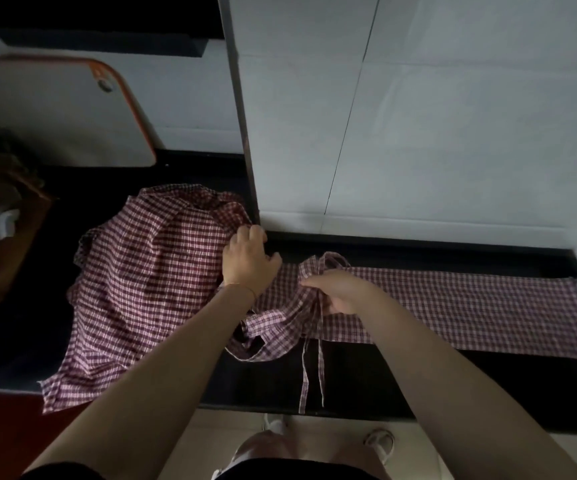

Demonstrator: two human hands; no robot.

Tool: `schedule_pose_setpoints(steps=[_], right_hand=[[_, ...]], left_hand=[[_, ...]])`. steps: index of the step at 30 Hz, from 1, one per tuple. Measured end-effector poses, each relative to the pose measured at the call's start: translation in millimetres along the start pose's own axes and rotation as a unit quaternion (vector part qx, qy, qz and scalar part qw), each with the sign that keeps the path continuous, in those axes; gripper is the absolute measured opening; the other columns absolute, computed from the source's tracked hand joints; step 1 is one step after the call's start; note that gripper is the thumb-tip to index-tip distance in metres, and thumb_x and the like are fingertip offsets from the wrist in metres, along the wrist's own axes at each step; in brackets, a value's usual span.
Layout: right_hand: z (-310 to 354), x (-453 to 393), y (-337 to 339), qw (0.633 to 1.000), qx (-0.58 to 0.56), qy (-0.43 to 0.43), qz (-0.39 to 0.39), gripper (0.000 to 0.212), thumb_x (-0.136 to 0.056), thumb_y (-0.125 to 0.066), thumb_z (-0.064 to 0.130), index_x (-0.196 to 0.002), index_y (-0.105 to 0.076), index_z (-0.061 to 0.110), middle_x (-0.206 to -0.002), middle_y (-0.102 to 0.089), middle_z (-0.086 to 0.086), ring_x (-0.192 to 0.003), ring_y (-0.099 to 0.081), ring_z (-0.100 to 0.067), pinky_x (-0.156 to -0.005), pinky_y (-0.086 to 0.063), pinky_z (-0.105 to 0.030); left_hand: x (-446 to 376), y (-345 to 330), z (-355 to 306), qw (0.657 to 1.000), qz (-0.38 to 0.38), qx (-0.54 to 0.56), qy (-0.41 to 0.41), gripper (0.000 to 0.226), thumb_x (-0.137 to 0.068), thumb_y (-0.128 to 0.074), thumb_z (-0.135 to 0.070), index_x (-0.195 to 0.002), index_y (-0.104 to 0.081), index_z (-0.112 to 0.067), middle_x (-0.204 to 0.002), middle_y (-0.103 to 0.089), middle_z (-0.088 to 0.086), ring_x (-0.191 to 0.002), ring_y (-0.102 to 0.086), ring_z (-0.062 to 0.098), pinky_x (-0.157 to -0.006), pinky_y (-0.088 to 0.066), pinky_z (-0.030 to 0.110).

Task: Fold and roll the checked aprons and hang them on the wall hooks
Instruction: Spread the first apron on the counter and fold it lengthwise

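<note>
Two aprons: both are laid on the dark counter (366,382), touching near its middle.
Wall: white tiles (453,116) are seen behind the counter, with a metal corner strip (242,126) running down to it.
Loose apron (148,282): left in a crumpled heap on the left side, one corner hung over the front edge.
Folded apron (470,313): spread as a long band along the right side, with its ties (314,368) trailed over the front edge.
Cutting board (72,109): white with an orange rim, leaned at the back left.
Left hand (249,261): fingers curled, cloth of the loose apron gripped at its right edge.
Right hand (339,292): the bunched left end of the folded apron is pinched by the fingertips, probably at the tie base; blurred there.
</note>
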State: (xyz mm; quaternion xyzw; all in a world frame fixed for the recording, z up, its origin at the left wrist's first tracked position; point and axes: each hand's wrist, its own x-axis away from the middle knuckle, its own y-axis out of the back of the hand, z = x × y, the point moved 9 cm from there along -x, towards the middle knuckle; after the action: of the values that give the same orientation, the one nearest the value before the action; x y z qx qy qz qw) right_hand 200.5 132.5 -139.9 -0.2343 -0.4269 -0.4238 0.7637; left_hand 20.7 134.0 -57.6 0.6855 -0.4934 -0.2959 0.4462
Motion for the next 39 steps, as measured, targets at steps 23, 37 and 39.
schedule_pose_setpoints(steps=[23,37,39], right_hand=[[-13,6,75,0.915,0.301,0.01,-0.269,0.013,-0.1,-0.051,0.015,-0.091,-0.056,0.007,-0.071,-0.052,-0.003,-0.051,-0.044,-0.011,-0.045,-0.036,-0.021],[76,52,136,0.771,0.403,0.138,-0.473,0.033,-0.097,-0.054,0.006,-0.13,-0.051,0.006,-0.127,-0.059,-0.016,-0.114,-0.058,-0.029,-0.084,-0.049,-0.039],[66,37,127,0.771,0.45,0.127,-0.432,0.071,-0.092,-0.061,0.009,-0.152,-0.023,0.009,-0.152,-0.033,-0.023,-0.139,-0.035,-0.035,-0.105,-0.039,-0.051]], left_hand=[[0,15,-13,0.962,0.052,-0.26,-0.066,0.045,-0.087,-0.06,-0.031,-0.127,-0.049,-0.014,-0.131,-0.045,0.013,-0.12,-0.045,0.029,-0.1,-0.041,0.042],[18,-63,-13,0.927,0.124,-0.344,-0.085,0.08,-0.091,-0.062,-0.032,-0.154,-0.015,-0.017,-0.163,-0.004,0.022,-0.15,0.0,0.042,-0.121,-0.009,0.054],[12,-61,-7,0.92,0.126,-0.363,-0.08,0.087,-0.092,-0.061,-0.034,-0.157,-0.005,-0.017,-0.163,-0.001,0.022,-0.15,0.003,0.042,-0.12,-0.005,0.057]])
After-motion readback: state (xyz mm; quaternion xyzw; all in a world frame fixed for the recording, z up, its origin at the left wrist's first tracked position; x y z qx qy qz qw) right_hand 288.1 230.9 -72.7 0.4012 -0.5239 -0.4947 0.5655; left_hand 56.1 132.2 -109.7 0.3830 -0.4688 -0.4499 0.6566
